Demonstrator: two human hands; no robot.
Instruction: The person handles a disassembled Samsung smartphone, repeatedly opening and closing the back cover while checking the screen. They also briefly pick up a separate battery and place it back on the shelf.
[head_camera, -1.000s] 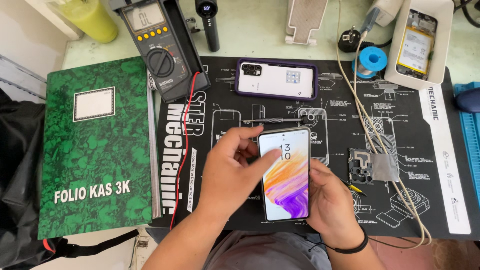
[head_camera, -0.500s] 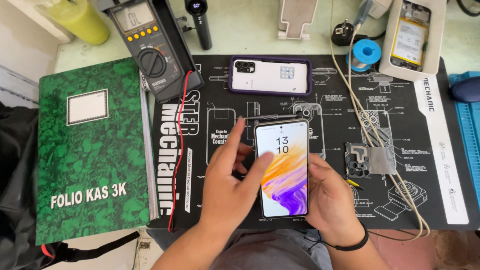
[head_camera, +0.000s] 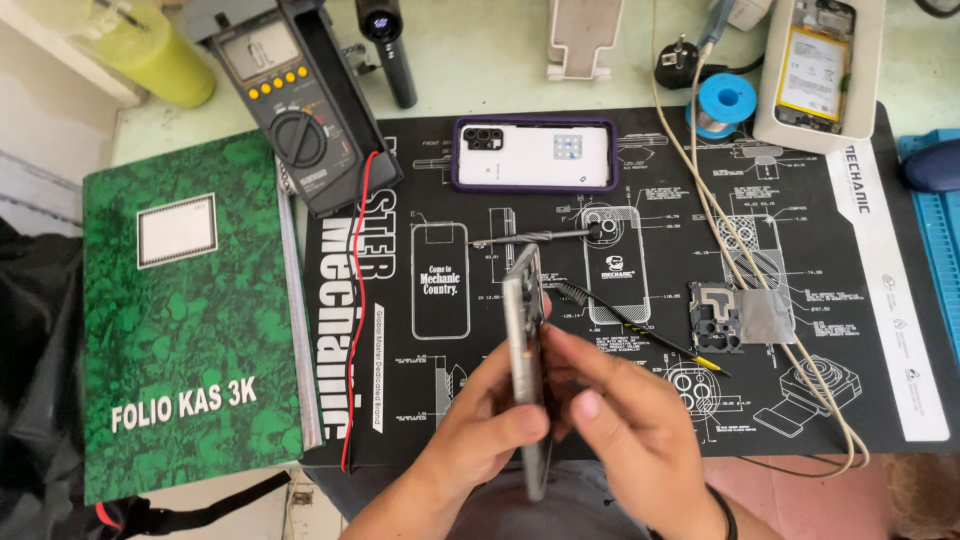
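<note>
Both hands grip a smartphone (head_camera: 527, 370) turned edge-on above the black mat's (head_camera: 640, 420) near edge. The left hand (head_camera: 478, 435) pinches one face, the right hand (head_camera: 635, 425) the other (a tool (head_camera: 640, 327) lies just beyond).

Pale green workbench (head_camera: 500, 85) carrying a black repair mat (head_camera: 780, 420); left of the mat, a green ledger (head_camera: 190, 320); behind it, a multimeter (head_camera: 290, 110).

On the mat (head_camera: 860, 300), a cased phone (head_camera: 535, 155) lies behind the hand-held phone (head_camera: 527, 340), with a book (head_camera: 190, 320) left, a multimeter (head_camera: 290, 110) behind-left and cables (head_camera: 740, 250) right.
</note>
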